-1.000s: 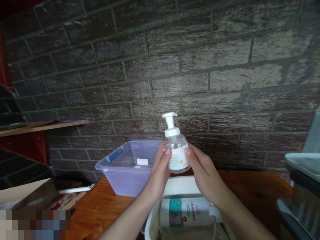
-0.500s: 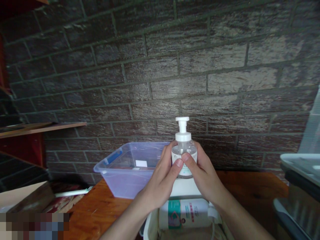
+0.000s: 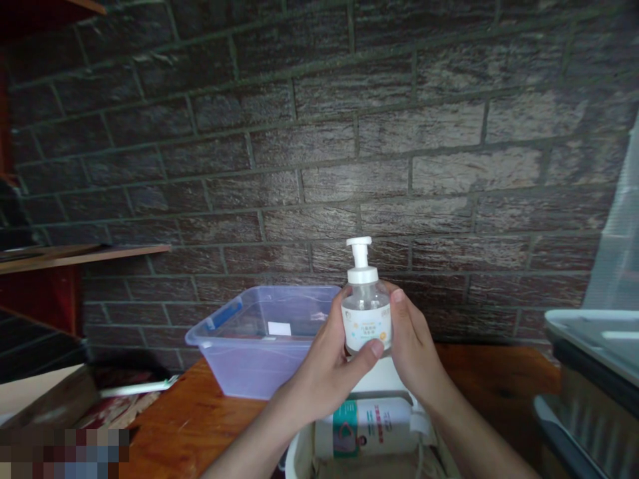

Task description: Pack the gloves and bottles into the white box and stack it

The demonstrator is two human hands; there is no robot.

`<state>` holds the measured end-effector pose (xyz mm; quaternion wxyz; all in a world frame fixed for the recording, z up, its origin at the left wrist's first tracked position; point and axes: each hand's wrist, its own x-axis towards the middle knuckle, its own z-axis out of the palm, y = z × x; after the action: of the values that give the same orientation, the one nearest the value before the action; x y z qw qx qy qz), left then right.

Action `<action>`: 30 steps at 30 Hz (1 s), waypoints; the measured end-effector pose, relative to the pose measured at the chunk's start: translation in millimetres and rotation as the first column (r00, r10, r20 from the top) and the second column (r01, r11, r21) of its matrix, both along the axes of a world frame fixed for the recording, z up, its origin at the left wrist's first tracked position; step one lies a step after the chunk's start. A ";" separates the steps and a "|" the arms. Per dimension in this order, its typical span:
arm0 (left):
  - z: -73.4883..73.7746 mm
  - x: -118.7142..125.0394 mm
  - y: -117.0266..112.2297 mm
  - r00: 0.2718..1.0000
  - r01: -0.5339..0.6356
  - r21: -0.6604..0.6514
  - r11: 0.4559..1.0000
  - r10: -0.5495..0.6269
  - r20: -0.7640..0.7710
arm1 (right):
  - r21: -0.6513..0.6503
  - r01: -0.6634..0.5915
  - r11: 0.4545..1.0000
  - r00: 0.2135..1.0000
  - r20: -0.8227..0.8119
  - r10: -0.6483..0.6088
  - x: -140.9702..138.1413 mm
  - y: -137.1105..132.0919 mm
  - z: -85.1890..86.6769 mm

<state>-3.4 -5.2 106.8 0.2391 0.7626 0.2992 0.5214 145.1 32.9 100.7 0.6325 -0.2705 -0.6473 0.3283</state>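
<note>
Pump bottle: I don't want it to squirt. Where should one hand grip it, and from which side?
Take the pump bottle by its round body at the label, from the side, as the left hand and right hand do. It is upright; a grip from above would likely press the pump head.

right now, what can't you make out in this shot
Head view:
- Pump bottle: label print too small; sides covered by left hand and right hand.
- Lying bottle: label text blurred.
- White bin: cut off by bottom edge.
- Grey container: cut off by right edge.
</note>
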 end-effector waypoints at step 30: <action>-8.7 -7.4 11.2 0.925 0.222 -0.245 0.944 -0.124 0.359 | 0.141 0.147 0.979 0.985 0.067 -0.158 2.2 0.1 0.7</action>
<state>-10.9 6.0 98.1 0.4382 0.6433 0.2555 0.5735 147.3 33.0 101.4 0.6470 -0.2884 -0.6697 0.2231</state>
